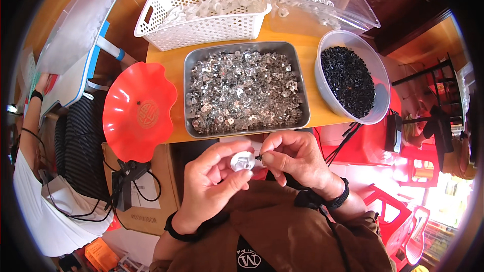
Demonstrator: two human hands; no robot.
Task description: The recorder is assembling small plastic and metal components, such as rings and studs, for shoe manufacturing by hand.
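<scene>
My left hand (216,174) is closed around a small round whitish part (242,161) with a recessed face, held between thumb and fingers. Close beside it, my right hand (292,158) pinches a small dark piece (259,157), which looks like a black screw; its tip points toward the round part, and I cannot tell if they touch. Both hands are just in front of a steel tray (247,132) heaped with small shiny metal pieces (244,90). To its right, a translucent round tub (381,78) contains many tiny black pieces (348,81).
Behind the tray are a white perforated basket (206,30) of whitish parts and a clear bin (353,12) with white ring-like parts. A red wavy-edged dish (118,98) overhangs the table's left side. Another person's arm (31,116) is at far left. Red stools (388,209) stand at right.
</scene>
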